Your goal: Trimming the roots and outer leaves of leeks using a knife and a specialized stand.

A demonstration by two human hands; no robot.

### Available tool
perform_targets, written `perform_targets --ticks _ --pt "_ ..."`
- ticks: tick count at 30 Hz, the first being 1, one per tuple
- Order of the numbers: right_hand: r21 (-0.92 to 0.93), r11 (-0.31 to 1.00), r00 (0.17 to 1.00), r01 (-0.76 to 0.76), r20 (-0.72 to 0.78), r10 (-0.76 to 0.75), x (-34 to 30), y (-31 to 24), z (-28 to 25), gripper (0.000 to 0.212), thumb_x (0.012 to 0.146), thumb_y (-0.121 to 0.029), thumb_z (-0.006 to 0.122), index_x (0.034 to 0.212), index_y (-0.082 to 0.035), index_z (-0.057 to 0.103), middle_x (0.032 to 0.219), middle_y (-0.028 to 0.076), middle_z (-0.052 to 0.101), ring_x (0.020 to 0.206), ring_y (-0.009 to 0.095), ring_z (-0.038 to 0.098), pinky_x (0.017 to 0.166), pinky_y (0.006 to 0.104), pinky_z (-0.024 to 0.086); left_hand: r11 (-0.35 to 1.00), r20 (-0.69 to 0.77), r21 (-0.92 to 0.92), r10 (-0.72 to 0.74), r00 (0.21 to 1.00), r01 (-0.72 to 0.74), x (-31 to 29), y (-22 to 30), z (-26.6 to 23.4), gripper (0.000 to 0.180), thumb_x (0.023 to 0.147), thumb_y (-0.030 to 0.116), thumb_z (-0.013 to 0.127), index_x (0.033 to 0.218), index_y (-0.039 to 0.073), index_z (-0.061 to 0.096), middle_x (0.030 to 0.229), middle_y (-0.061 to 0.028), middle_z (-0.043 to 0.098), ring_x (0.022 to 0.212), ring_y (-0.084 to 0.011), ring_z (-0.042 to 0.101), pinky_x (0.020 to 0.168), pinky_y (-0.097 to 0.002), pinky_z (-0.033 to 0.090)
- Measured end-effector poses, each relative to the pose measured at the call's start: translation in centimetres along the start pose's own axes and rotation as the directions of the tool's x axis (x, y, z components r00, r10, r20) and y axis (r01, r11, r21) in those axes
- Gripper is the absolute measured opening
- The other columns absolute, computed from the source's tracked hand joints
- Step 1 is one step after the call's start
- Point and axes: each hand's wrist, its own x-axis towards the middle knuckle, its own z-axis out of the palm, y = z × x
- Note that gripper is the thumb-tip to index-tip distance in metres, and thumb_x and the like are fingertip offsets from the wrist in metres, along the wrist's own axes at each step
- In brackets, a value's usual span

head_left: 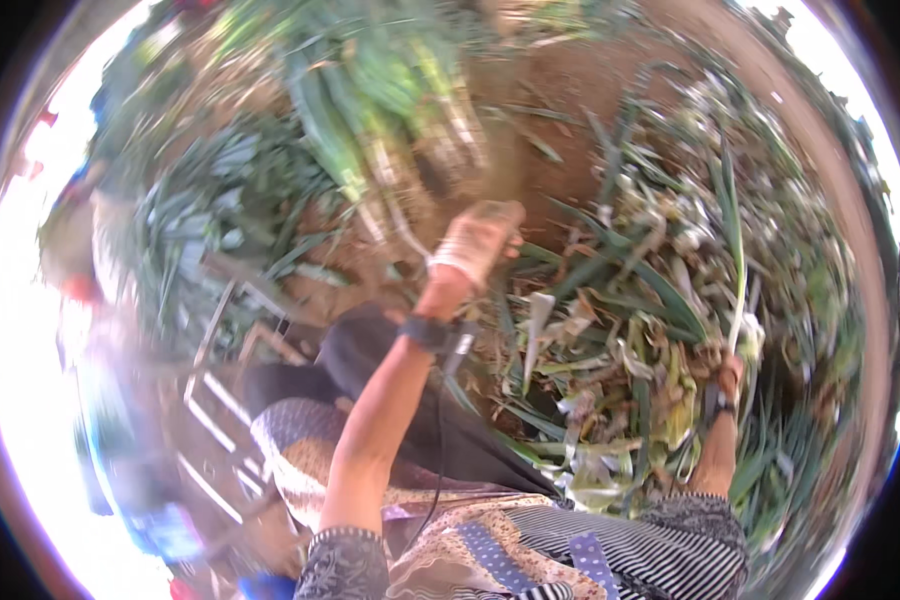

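Note:
My right hand (730,374) is closed round the lower end of a long leek (738,270), whose green leaves rise away from me. It is beside a broad heap of cut leaves and peelings (630,300). My left hand (475,243), with a white wrap or fingerless glove across the palm, is raised in front of my knees, its fingers curled. Whether something sits inside them is hidden by blur. Just beyond it lies a row of leeks (380,110), their white root ends toward me.
More green leaves (230,190) are piled at the left on brown soil (555,85). A metal frame (215,405) stands left of my knees. Blurred figures show at the far left. A thin cable (440,430) hangs from near my left wrist.

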Motion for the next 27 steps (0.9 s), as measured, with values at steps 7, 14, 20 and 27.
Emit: perform_targets --ticks 7,14,20,27 --pt "-0.528 0.841 0.993 0.115 0.025 -0.119 -6.0 5.6 2.2 0.026 0.090 -0.018 0.046 0.106 -0.005 0.062 0.083 0.005 0.060 0.067 0.023 0.055 0.061 0.0390 0.046 0.939 -0.003 0.208 -0.280 0.960 0.275 0.6 -1.3 2.4 0.033 0.085 0.033 0.064 0.097 0.002 0.061 0.070 -0.0005 0.055 0.058 -0.0097 0.050 0.052 -0.0254 0.043" --pt "0.323 0.942 0.995 -0.095 0.024 0.093 6.9 -24.0 0.6 0.030 0.090 -0.025 0.047 0.109 -0.007 0.062 0.095 0.013 0.064 0.083 0.026 0.061 0.080 0.0346 0.046 0.821 0.110 0.568 -0.149 0.983 0.061 0.9 3.3 3.4 0.026 0.086 0.030 0.060 0.099 0.008 0.062 0.077 -0.0112 0.061 0.071 -0.0204 0.059 0.064 -0.0317 0.046" --pt "0.628 0.764 0.791 -0.146 0.538 -0.291 20.0 -57.1 5.6 0.032 0.084 -0.030 0.055 0.103 -0.005 0.062 0.108 0.017 0.063 0.104 0.031 0.058 0.088 0.0371 0.043 0.872 0.018 0.481 0.095 0.995 -0.092 2.3 4.2 -1.3 0.038 0.085 0.042 0.053 0.100 0.008 0.060 0.091 -0.0209 0.064 0.091 -0.0382 0.060 0.077 -0.0432 0.047" --pt "0.434 0.901 0.957 -0.014 0.268 -0.114 29.5 -65.4 21.2 0.053 0.075 -0.043 0.064 0.113 -0.008 0.053 0.112 0.023 0.056 0.102 0.038 0.056 0.084 0.0440 0.047 0.871 -0.196 0.475 -0.035 0.980 0.126 2.8 7.1 -4.4 0.035 0.085 0.040 0.056 0.098 0.007 0.059 0.089 -0.0202 0.064 0.088 -0.0391 0.060 0.076 -0.0440 0.048"
